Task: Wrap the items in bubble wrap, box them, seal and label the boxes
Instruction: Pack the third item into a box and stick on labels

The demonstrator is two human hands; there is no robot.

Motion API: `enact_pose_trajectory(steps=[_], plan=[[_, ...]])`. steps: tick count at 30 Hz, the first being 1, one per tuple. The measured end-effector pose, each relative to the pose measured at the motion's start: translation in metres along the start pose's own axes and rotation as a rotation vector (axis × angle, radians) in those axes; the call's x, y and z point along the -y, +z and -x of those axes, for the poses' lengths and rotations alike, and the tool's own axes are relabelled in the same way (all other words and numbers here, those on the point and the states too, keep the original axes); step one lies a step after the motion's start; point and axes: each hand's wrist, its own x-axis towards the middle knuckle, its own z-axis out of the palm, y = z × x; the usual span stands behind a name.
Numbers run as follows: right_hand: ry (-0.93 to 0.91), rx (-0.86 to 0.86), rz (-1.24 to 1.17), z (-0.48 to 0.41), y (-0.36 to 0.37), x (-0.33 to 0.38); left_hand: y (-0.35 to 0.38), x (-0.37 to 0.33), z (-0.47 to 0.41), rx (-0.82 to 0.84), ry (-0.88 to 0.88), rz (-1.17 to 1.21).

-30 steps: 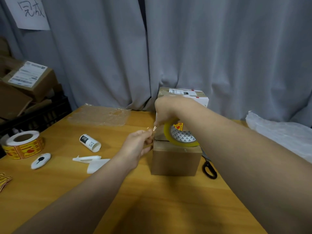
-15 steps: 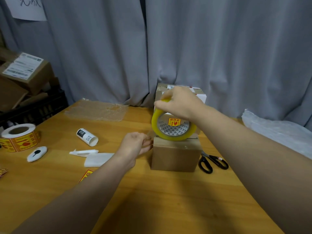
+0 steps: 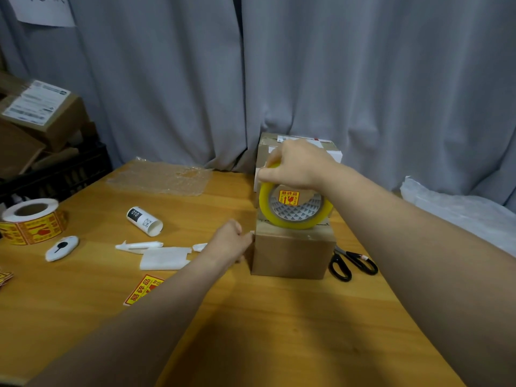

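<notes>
The single view sits at the person's head above the near edge of the tabletop (image 3: 265,339) and faces forward and down toward the far edge, where a grey curtain (image 3: 363,79) closes the scene. It is near: the left forearm (image 3: 153,317) and right forearm (image 3: 418,261) enter from below and fill much of it.

Counter layout around 1 central box

The box (image 3: 290,255) sits mid-counter (image 3: 279,331) with a tape roll (image 3: 296,223) on edge on top of it. The right hand (image 3: 296,166) grips the roll from above and the left hand (image 3: 231,241) is against the box's left side. A 2nd box (image 3: 264,152) stands directly behind and scissors (image 3: 353,265) lie just right. Left of the box lie foam pieces (image 3: 164,256), with a sticker (image 3: 142,289) before them and a small tube (image 3: 145,221) behind. A label roll (image 3: 30,222) sits far left and bubble wrap (image 3: 162,177) lies back left.
</notes>
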Motion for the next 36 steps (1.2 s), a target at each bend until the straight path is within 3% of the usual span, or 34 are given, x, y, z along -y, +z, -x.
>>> enact_pose_trajectory(steps=[2, 4, 6, 8, 11, 14, 17, 21, 24, 28, 36], plan=[[-0.008, -0.003, 0.002, 0.000, 0.001, 0.000, -0.006, 0.000, -0.003, -0.129, 0.092, -0.155], [-0.010, -0.016, -0.003, -0.001, 0.002, -0.001, -0.008, -0.007, -0.001, -0.205, 0.247, 0.089], [-0.010, -0.061, -0.047, -0.001, 0.002, -0.002, 0.000, -0.023, 0.010, 0.060, 0.227, 0.583], [0.012, -0.151, -0.231, 0.000, 0.003, -0.006, 0.014, -0.025, 0.014, 0.288, 0.127, 0.759], [0.098, -0.269, -0.560, 0.006, 0.011, -0.020, 0.012, -0.016, 0.011, 0.338, 0.114, 0.502], [0.194, -0.235, -0.745, 0.018, 0.027, -0.035, -0.001, -0.014, 0.003, 0.355, 0.274, 0.129], [0.228, -0.244, -0.885, 0.025, 0.031, -0.039, -0.009, -0.013, -0.002, 0.293, 0.318, -0.029], [0.221, -0.227, -0.740, 0.018, 0.021, -0.032, -0.012, -0.016, -0.003, 0.260, 0.331, -0.065], [0.225, -0.223, -0.464, 0.019, -0.002, -0.039, -0.022, -0.016, 0.000, 0.243, 0.308, -0.065], [0.229, 0.044, 0.037, 0.027, -0.016, -0.073, -0.034, -0.018, 0.003, 0.292, 0.297, -0.103], [0.287, 0.231, -0.003, 0.036, 0.014, -0.099, -0.034, -0.018, -0.003, 0.314, 0.250, -0.144]])
